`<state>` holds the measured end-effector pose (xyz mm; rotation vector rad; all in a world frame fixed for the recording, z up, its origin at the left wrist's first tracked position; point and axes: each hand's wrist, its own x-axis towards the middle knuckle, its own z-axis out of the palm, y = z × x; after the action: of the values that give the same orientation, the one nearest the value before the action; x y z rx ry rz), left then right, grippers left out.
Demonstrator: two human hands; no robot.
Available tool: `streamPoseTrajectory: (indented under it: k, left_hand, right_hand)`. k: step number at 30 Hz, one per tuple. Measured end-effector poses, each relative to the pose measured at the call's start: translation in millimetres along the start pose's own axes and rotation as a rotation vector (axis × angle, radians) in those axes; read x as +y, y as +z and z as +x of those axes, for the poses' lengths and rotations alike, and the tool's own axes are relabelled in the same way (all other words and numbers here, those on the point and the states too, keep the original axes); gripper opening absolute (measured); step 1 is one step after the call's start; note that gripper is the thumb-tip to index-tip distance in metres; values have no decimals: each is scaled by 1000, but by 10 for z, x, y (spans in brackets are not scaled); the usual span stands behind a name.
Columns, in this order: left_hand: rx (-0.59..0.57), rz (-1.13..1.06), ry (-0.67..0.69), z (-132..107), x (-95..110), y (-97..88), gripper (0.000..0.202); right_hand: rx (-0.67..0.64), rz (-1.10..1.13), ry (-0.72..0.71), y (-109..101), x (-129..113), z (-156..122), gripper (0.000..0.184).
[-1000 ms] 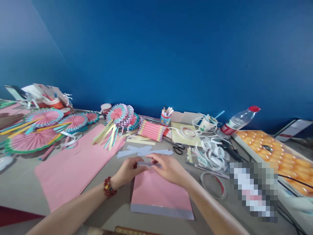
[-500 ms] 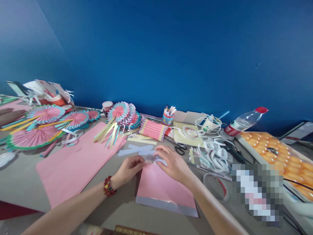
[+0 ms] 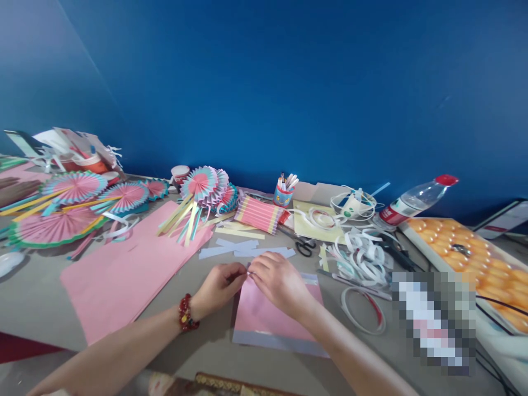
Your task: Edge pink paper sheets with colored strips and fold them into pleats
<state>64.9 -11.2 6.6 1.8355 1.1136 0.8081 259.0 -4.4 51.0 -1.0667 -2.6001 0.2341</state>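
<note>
Just in front of me lies a pink sheet of paper [image 3: 272, 313] with a pale lilac band along its near edge and a shiny strip [image 3: 310, 279], like tape, along its far edge. Its far left corner is pinched by my left hand [image 3: 220, 286], which wears a red bead bracelet [image 3: 187, 313]. My right hand [image 3: 278, 280] reaches over the sheet, thumb and finger closed at that same corner. Something small and pale shows between the fingertips; I cannot make out what. Several lilac paper strips [image 3: 264, 252] lie just beyond my hands.
Left are large pink sheets [image 3: 132, 269], pleated paper rosettes [image 3: 200, 184] and another person's hand [image 3: 18, 190]. Behind stand a striped pink paper piece [image 3: 258, 213] and pen cup [image 3: 284, 196]. Right are scissors [image 3: 305, 246], curled paper strips [image 3: 363, 253], a tape roll [image 3: 363, 311] and a bottle [image 3: 412, 203].
My right hand has drawn back toward me and its fingertips now meet my left hand's at the sheet's corner. The lilac strips and the sheet's taped far edge show more.
</note>
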Motion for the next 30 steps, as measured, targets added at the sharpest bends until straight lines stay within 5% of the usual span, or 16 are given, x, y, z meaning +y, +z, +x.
streamPoseTrajectory:
  k: [30]
  left_hand:
    - [-30, 69, 48, -41, 15, 14, 22]
  right_hand:
    - [-22, -109, -65, -23, -37, -8, 10]
